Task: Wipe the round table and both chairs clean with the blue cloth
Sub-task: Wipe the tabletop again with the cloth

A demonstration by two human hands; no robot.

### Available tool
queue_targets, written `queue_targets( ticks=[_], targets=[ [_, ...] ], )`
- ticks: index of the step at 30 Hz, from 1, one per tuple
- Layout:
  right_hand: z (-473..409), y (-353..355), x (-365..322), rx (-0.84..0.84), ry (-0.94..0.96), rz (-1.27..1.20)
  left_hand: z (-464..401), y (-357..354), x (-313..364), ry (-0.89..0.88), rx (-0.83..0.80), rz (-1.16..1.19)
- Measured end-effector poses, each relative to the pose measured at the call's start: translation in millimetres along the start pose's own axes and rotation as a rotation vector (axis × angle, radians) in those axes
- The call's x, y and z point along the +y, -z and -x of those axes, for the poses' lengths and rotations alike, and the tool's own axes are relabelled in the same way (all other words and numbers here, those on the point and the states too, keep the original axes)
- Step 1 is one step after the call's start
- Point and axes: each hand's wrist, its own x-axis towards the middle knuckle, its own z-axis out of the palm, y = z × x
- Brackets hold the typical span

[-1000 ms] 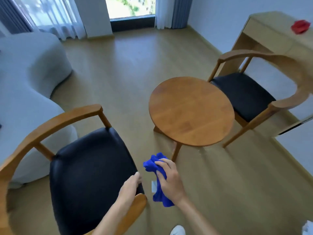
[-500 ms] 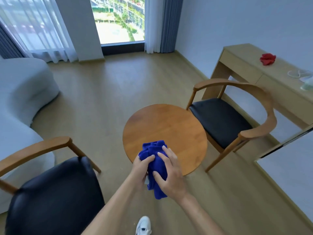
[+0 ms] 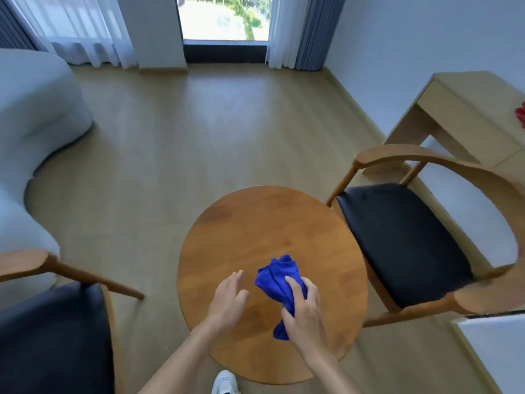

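The round wooden table [image 3: 255, 231] stands right in front of me. My right hand [image 3: 304, 314] grips the bunched blue cloth [image 3: 279, 282] over the table's near right part. My left hand [image 3: 230, 300] hovers just left of the cloth, fingers apart, holding nothing. One wooden armchair with a black seat [image 3: 397, 240] stands to the right of the table. The other black-seated armchair [image 3: 54, 336] is at the lower left, partly cut off by the frame edge.
A grey sofa [image 3: 31, 115] fills the left side. A light wooden desk [image 3: 466, 115] with a red item [image 3: 520, 115] stands at the right wall behind the right chair. A white surface [image 3: 494, 348] is at the lower right. My white shoe [image 3: 225, 383] shows under the table's near edge.
I have turned from the left chair to face the table. Both hands held the cloth half a second ago; now my left hand has let go and the cloth sits further over the tabletop.
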Motion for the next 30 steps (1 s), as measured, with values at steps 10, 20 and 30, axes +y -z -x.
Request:
queue_targets(
  ticks=[10,20,30],
  targets=[
    [-61.3,-114.9,78.3,-0.169,0.211,0.411,-98.1,-38.0,-116.6,0.012,0.309,-0.814],
    [-91.7,-45.0,188.4,-0.188,0.658,0.393,-107.5,-47.1,-137.5,0.035,0.354,-0.824],
    [-118.7,-157.8,36.1,-0.083,0.515,0.324,-107.0,-44.0,-133.2,0.013,0.42,-0.836]
  ],
)
